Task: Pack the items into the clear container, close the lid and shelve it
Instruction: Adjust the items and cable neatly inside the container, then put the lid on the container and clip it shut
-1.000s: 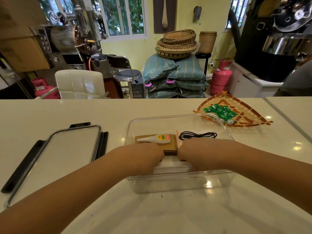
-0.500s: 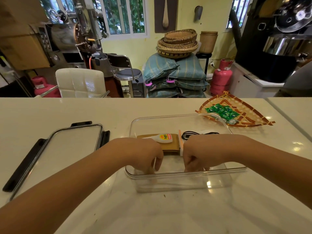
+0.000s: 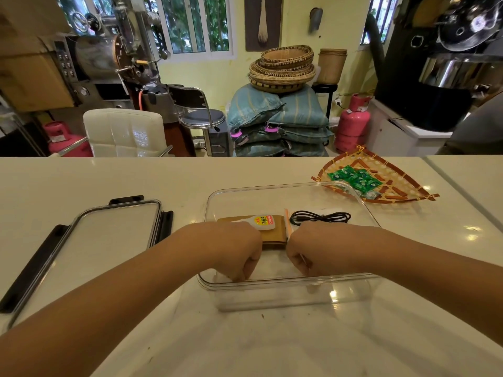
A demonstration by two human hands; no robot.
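- Container [image 3: 362, 205]: clear rigid plastic, rectangular with rounded corners, set on the pale glossy counter [image 3: 81, 183]; lid off.
- Contents noted: flat brown card-like pack [image 3: 273, 235], small white glue bottle [image 3: 262, 223] with a yellow and red label laid on it, thin orange strip [image 3: 287, 221] just beside, coiled black cable [image 3: 321, 217] toward the far right.
- Left hand [image 3: 239, 254]: curled over the near rim, fingertips tucked inside; whether anything was pinched could not be told.
- Right hand [image 3: 304, 254]: likewise curled at the near rim; its grasp could not be told.
- Step judged: packing, with contents being arranged at the near end.
- Lid [image 3: 114, 229]: clear panel, black latches, lying flat to the left, apart from the container.
- Green wrapped packets [image 3: 353, 178]: glossy, resting on a woven fan-shaped tray [image 3: 402, 191], still outside.
- Next move judged: packets to be transferred, then lid aligned and latched.
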